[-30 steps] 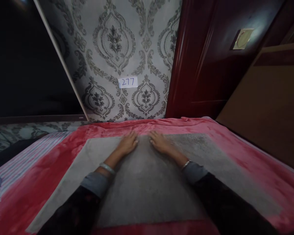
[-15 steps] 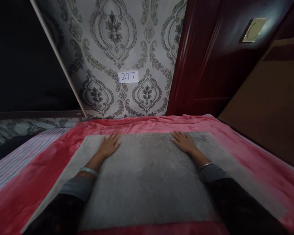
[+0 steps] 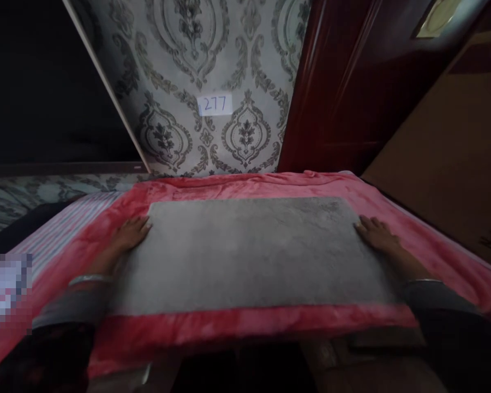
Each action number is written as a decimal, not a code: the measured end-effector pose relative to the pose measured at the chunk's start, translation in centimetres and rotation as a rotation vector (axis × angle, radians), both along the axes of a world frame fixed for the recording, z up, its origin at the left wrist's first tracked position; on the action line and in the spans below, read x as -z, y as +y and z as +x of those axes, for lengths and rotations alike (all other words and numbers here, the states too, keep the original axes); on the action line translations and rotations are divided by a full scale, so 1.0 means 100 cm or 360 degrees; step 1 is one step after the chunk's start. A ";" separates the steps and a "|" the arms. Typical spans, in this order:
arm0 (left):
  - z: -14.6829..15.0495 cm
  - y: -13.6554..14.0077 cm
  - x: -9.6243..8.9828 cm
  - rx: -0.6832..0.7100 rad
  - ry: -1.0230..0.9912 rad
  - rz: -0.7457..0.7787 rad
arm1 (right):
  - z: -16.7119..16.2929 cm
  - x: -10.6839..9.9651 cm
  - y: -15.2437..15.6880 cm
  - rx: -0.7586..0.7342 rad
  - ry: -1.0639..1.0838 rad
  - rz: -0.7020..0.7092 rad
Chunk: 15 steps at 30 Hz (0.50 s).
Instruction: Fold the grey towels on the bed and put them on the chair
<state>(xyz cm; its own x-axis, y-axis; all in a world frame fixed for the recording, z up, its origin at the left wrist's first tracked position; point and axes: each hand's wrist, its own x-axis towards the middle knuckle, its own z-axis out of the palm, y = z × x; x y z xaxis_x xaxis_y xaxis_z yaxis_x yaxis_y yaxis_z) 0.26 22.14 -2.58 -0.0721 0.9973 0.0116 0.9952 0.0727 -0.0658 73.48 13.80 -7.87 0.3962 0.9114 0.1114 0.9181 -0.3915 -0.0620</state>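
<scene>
A grey plush cloth (image 3: 245, 251), perhaps a towel or small blanket, lies spread flat over a red-pink plush blanket (image 3: 237, 326). At its left edge rests my left hand (image 3: 131, 233), palm down with the fingers stretched out and nothing held. Across from it, my right hand (image 3: 376, 233) lies flat at the right edge, its fingers extended and likewise holding nothing. Both forearms have dark sleeves with grey cuffs, and each wrist wears a bangle.
Striped fabric (image 3: 71, 224) shows at the left of the blanket. Behind stand a dark screen (image 3: 53, 87) and patterned wallpaper with a paper label (image 3: 215, 103) reading 277. A dark red wooden panel (image 3: 331, 98) and a brown board (image 3: 445, 153) border the right side.
My hands have moved apart, from the far part of the grey cloth out to its left and right edges. The view has tilted down, showing the blanket's near edge.
</scene>
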 end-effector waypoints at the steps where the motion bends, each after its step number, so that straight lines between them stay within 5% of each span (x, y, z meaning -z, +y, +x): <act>1: 0.014 -0.009 -0.003 -0.0129 -0.0012 0.0000 | -0.018 -0.006 -0.005 -0.0018 0.0038 -0.0008; 5: 0.076 -0.059 0.003 0.0280 -0.0022 0.0030 | -0.100 -0.010 -0.026 -0.0464 0.0015 -0.0024; 8: 0.090 -0.097 0.019 0.0361 -0.0037 -0.0004 | -0.135 0.002 -0.049 -0.0619 -0.0022 -0.0088; 15: 0.023 -0.154 0.025 0.0087 -0.0062 -0.0054 | -0.088 0.017 -0.100 -0.0394 -0.0175 -0.0132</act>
<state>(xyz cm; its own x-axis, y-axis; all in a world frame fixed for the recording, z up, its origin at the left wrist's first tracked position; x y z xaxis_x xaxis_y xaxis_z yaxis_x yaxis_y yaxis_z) 2.58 6.77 -5.09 -0.0170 0.9996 -0.0240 0.9995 0.0163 -0.0283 64.69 3.77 -9.56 0.1498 0.9867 0.0624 0.9859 -0.1538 0.0660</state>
